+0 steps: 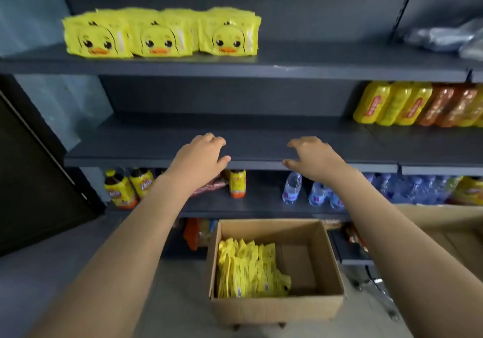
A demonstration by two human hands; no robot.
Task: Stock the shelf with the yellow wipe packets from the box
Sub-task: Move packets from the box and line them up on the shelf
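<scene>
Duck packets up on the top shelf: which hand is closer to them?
Left. The left hand hovers below the duck packets, under their right end; the right hand is just as low but farther to the right.

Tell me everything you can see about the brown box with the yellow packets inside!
The box looks like plain brown cardboard. It is open on top and sits upright, low down in front of the shelves. Yellow wipe packets stand on edge in its left part, and the right part shows bare cardboard bottom. Nothing is reaching into it: the left hand and right hand are up by the middle shelf.
</scene>
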